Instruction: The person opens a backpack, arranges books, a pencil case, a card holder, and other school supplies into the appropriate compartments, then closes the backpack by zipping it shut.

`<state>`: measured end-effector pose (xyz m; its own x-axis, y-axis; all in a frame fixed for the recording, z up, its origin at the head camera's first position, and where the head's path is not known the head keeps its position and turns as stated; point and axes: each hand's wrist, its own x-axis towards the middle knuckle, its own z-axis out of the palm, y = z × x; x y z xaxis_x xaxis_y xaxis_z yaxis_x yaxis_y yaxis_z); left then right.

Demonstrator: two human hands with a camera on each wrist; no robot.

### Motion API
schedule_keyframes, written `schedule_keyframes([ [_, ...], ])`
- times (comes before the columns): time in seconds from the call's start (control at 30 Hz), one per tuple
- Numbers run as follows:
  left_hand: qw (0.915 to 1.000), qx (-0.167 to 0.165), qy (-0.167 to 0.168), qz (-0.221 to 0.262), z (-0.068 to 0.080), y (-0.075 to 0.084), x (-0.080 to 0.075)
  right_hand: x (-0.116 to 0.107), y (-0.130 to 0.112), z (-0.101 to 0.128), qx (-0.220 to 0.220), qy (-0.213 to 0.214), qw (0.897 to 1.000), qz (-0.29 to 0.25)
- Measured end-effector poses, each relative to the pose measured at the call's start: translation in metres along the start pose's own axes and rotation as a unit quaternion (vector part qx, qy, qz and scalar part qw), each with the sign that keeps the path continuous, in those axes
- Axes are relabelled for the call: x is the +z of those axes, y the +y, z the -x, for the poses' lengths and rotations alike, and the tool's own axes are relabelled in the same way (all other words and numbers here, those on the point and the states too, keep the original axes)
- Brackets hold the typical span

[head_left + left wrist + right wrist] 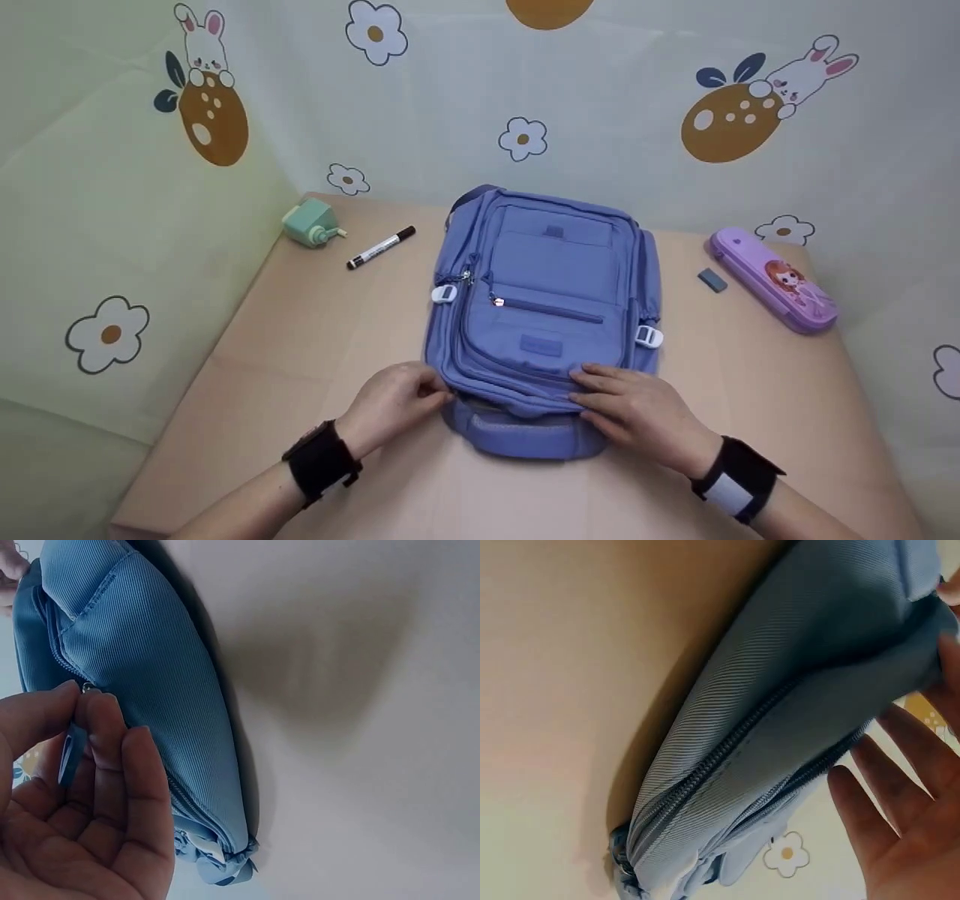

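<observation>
Backpack (544,300) lies flat, lengthwise away from the person — left hand (394,401) pinches its zipper pull (73,754), right hand (637,412) rests flat.

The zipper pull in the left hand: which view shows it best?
The left wrist view: the fingers pinch the zipper pull close up. The head view hides it behind the left hand; the right wrist view shows only zipper lines.

Blue backpack (544,300) lies flat at centre of worktop (300,352), left hand (394,401) pinching at its near-left edge w/ right hand (637,409) flat on near-right edge; sharpener (311,223) & marker (381,247) far left, eraser (712,280) & purple pencil case (772,280) far right.
</observation>
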<state>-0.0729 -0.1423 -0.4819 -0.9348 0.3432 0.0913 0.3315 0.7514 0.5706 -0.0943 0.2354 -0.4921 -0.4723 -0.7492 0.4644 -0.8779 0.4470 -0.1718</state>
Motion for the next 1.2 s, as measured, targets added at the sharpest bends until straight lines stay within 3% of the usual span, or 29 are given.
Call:
schedule_keyframes([
  [0.3,0.9999,0.0,0.016,0.002,0.002,0.005,0.006,0.005,0.0,-0.006,0.035,0.017,0.999,0.025],
  [0.53,0.9993,0.029,0.02,0.014,0.005,0.021,0.014,0.005,0.0,-0.011,0.05,0.007,0.998,0.025],
  [0.73,0.9972,0.07,0.0,0.027,0.001,0.039,0.027,0.005,-0.001,-0.014,0.042,0.0,0.999,0.024],
  [0.9,0.9943,0.106,-0.015,0.009,-0.008,0.049,0.033,0.006,-0.002,-0.014,0.035,0.001,0.999,0.018],
  [1.2,0.9938,0.107,-0.027,0.015,-0.008,0.047,0.032,-0.005,0.007,0.006,0.024,-0.006,0.999,-0.037],
])
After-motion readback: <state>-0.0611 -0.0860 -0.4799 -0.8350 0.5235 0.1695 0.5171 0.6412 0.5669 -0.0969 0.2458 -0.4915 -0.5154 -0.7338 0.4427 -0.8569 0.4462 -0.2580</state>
